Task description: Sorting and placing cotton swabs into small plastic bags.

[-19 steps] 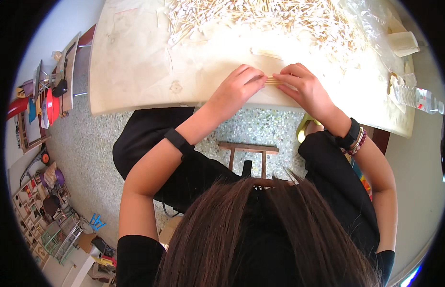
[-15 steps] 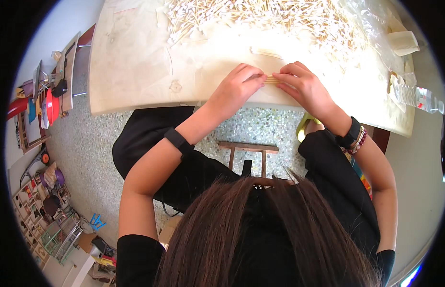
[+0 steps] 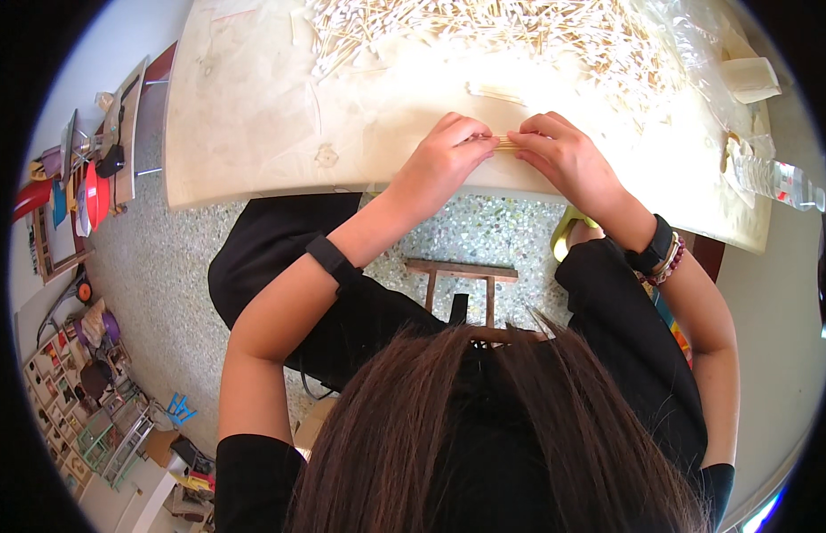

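Small bundle of thin pale wooden sticks (image 3: pixel 504 142), pinched level between both grips at the near edge of the cream-covered desk (image 3: pixel 253 133). Left hand (image 3: pixel 444 160) clamped on one end, right hand (image 3: pixel 559 155) clamped on the other, fingertips almost meeting. Beyond the grips, a wide loose heap of the same sticks (image 3: pixel 519 31), seemingly unsorted, so most work probably left. Off to the right, a clear plastic bottle (image 3: pixel 773 178) lying flat.

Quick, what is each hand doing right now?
Left hand: closed on one end of a small bundle of thin sticks.
Right hand: closed on its other end.
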